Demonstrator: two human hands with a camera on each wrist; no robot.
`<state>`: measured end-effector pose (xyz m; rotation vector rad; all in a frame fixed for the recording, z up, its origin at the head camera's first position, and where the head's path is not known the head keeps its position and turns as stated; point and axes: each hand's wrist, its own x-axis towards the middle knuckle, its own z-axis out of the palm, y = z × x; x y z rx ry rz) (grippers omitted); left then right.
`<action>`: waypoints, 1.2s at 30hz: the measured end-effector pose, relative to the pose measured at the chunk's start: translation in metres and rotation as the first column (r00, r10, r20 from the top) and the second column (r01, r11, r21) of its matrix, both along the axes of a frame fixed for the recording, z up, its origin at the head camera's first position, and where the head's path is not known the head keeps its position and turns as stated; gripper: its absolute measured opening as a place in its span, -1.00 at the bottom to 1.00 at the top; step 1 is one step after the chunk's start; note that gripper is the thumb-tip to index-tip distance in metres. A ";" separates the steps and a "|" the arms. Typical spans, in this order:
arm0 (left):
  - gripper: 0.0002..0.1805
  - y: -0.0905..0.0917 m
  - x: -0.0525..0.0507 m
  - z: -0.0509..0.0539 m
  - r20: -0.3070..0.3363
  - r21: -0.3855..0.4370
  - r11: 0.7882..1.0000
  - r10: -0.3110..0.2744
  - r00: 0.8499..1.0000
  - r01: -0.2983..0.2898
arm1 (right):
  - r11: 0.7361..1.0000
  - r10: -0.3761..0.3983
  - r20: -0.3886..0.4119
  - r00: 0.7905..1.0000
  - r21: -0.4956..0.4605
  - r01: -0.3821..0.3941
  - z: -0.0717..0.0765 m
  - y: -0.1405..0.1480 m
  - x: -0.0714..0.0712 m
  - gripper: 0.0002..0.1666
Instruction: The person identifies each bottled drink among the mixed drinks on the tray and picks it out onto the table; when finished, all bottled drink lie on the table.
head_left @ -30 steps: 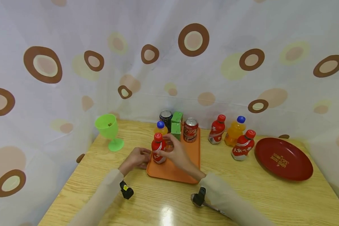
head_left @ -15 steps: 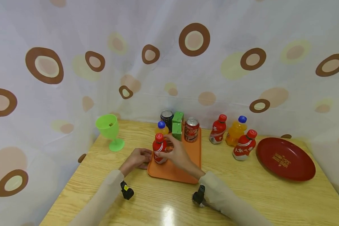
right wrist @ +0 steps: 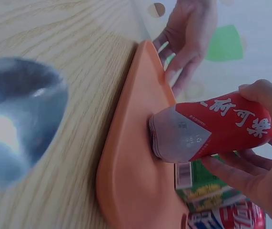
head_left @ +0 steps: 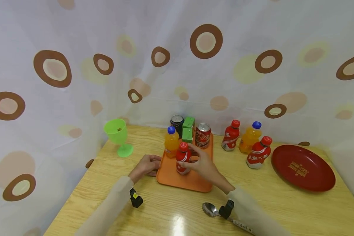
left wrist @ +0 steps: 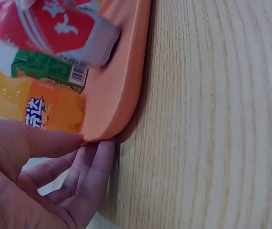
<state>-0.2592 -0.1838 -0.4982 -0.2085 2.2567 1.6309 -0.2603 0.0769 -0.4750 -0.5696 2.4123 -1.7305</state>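
Note:
My right hand [head_left: 205, 167] grips a red-capped cola bottle [head_left: 183, 160] between thumb and fingers. The bottle is over the front middle of an orange tray [head_left: 168, 177]; in the right wrist view its base is at the tray's surface, and I cannot tell whether it touches. My left hand [head_left: 147, 165] pinches the tray's left edge, its thumb [left wrist: 62, 144] on the rim and its fingers [left wrist: 95, 181] lower down outside. On the tray stand an orange soda bottle [head_left: 171, 142], green drink cartons [head_left: 187, 134], a red cola can [head_left: 203, 136] and a dark can [head_left: 177, 124].
A green goblet [head_left: 116, 131] stands at the back left. Right of the tray are two red bottles [head_left: 230, 136] and another orange soda bottle [head_left: 250, 137], then a red oval plate [head_left: 312, 167]. A metal spoon [head_left: 210, 209] lies near my right wrist.
The right hand has moved the cola bottle rightward, away from the tray's left edge, uncovering the orange soda bottle behind. The left hand stays at the tray's edge; the view shifts slightly.

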 end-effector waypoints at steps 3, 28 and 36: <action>-0.58 0.002 0.000 0.000 -0.004 -0.007 1.000 0.002 1.000 -0.003 | 0.999 -0.033 -0.005 0.999 0.014 0.033 0.001 0.021 0.001 -0.04; -0.56 0.006 -0.002 0.000 0.004 -0.054 0.999 0.007 1.000 -0.007 | 0.914 -0.397 -0.113 0.911 0.048 0.404 0.020 0.136 -0.003 -0.05; -0.57 0.004 -0.002 -0.002 0.001 -0.040 0.999 0.014 1.000 -0.014 | 0.900 -0.410 -0.169 0.896 0.083 0.427 0.004 0.144 -0.004 -0.07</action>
